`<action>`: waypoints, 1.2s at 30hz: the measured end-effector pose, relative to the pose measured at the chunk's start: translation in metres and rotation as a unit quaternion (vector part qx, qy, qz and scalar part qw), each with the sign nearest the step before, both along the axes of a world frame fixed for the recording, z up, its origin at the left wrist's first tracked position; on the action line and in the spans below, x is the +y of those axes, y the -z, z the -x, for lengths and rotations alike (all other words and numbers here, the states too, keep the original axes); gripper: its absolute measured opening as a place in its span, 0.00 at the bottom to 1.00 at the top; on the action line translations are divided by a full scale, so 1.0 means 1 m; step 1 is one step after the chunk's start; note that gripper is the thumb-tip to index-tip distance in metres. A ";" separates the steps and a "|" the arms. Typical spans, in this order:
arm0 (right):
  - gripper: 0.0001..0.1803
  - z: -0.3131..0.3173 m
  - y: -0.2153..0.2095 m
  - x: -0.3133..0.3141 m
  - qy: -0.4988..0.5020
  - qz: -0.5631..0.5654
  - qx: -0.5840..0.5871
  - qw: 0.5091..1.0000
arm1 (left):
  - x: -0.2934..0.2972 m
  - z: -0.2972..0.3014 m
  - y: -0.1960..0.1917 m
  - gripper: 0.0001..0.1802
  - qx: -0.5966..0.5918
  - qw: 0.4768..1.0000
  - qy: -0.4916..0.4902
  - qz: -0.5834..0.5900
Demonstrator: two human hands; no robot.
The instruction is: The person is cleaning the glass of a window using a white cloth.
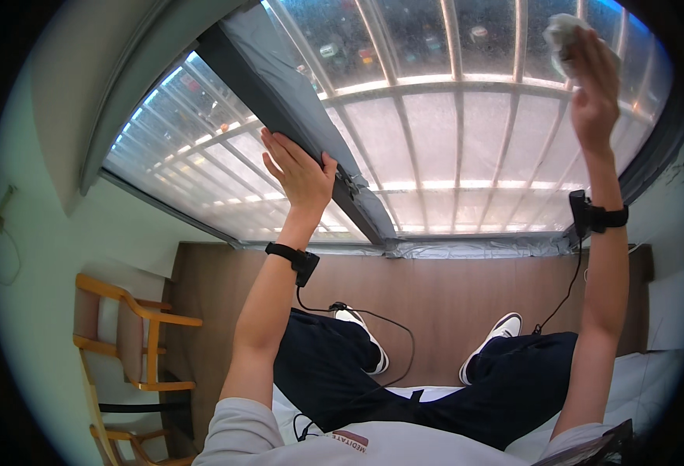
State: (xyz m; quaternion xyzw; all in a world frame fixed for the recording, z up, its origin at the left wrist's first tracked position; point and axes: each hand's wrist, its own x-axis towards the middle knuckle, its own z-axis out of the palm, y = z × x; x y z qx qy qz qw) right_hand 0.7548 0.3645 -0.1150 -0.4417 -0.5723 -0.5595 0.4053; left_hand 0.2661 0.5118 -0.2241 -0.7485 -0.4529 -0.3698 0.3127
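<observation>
My right hand (595, 101) is raised to the upper right of the window and presses a crumpled greyish-white cloth (562, 37) to the glass pane (420, 58). Its fingers lie over the cloth, slightly blurred. Lower and to the left, my left hand (302, 175) is open, with fingers stretched out and thumb apart. It rests against the dark grey window frame (241, 81) and the edge of the left pane (210, 147), holding nothing. Silvery-grey sheeting (284, 54) runs along the frame beside it.
Pale bars (454, 140) stand behind the glass. Each wrist wears a black strap device (305, 268) with a cable (412, 342) hanging toward my lap. Wooden chairs (152, 342) stand at the left by the wall. My shoes (505, 326) are on the brown wooden floor (466, 283).
</observation>
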 end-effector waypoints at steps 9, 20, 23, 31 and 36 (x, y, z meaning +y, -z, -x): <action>0.38 -0.077 -0.002 -0.029 0.093 -0.118 0.158 0.976 | -0.009 0.009 0.016 0.58 0.007 0.999 0.021 0.032; 0.26 -0.109 0.004 -0.007 0.000 -0.244 0.561 0.791 | -0.015 0.012 0.010 0.58 0.022 0.997 0.021 0.066; 0.26 -0.082 -0.010 0.007 -0.031 -0.266 0.500 0.823 | -0.012 0.012 0.012 0.56 0.021 0.999 0.024 0.039; 0.30 0.026 -0.028 0.059 0.035 -0.232 0.210 0.949 | -0.001 0.007 0.018 0.53 -0.017 0.998 0.059 -0.004; 0.35 0.121 -0.018 0.088 -0.176 -0.133 0.146 0.964 | 0.005 0.011 0.016 0.53 -0.029 0.994 0.098 -0.042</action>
